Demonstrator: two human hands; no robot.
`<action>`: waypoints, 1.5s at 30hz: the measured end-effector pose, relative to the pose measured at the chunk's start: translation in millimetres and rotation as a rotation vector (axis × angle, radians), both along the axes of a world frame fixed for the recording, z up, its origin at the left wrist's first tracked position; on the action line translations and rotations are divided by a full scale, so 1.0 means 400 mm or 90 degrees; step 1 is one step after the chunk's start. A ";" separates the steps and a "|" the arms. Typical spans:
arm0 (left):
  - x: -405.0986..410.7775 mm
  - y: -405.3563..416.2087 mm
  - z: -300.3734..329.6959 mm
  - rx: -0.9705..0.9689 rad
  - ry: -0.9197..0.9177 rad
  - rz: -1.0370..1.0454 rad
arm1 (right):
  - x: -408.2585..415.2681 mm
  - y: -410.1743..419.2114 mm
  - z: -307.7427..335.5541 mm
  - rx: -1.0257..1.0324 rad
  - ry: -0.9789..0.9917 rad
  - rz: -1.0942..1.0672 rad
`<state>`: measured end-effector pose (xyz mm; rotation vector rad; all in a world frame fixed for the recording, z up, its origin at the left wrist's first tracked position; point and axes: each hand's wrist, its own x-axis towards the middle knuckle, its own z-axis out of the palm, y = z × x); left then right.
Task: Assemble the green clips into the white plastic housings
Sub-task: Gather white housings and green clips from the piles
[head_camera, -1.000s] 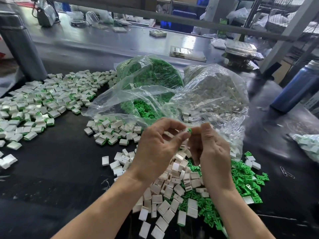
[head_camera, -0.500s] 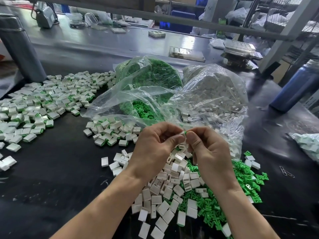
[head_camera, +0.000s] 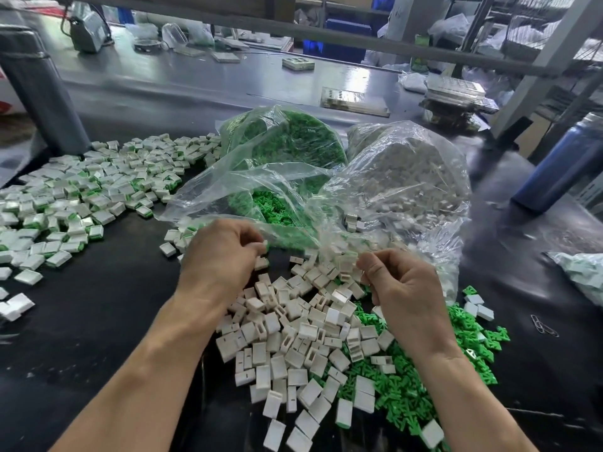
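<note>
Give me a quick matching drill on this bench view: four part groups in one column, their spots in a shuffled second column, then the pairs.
Things:
1. loose green clips
2. empty white housings
3. finished housings with green clips
4. bagged green clips

Places:
A. spread at the far left of the bench
B. behind the hands, left of the two bags
C. heap under the right forearm
D. heap between the two forearms

Pairs: 1-C, 2-D, 3-A, 4-B
</note>
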<state>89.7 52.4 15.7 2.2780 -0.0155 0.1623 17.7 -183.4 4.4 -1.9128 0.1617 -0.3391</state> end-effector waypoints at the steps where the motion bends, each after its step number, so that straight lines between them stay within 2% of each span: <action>1: 0.004 0.006 -0.002 0.010 0.000 0.018 | 0.000 -0.001 -0.001 -0.004 0.005 0.000; 7: 0.012 0.015 -0.004 0.065 -0.013 0.090 | 0.000 -0.001 -0.001 -0.023 0.025 0.000; 13: 0.008 0.003 -0.003 0.101 -0.037 0.106 | 0.001 -0.006 0.001 -0.017 0.030 0.001; 16: -0.009 -0.021 -0.002 0.093 -0.092 0.077 | 0.001 -0.011 0.002 -0.023 0.035 0.007; 20: -0.029 -0.059 -0.010 0.064 -0.104 -0.038 | 0.000 -0.016 0.006 -0.025 0.038 0.011; 24: -0.030 -0.078 -0.029 0.136 -0.084 -0.101 | 0.001 -0.030 0.010 -0.049 0.057 0.013; 29: -0.017 -0.084 -0.042 0.148 -0.026 -0.107 | 0.005 -0.048 0.004 -0.156 0.125 0.019; 38: -0.015 -0.094 -0.042 0.196 -0.059 -0.089 | 0.006 -0.058 0.017 -0.238 0.219 -0.026; 41: -0.026 -0.096 -0.032 0.161 -0.059 -0.095 | 0.005 -0.053 0.019 -0.259 0.240 -0.035; 45: -0.042 -0.090 -0.024 0.046 -0.060 -0.093 | 0.006 -0.047 0.022 -0.308 0.264 -0.042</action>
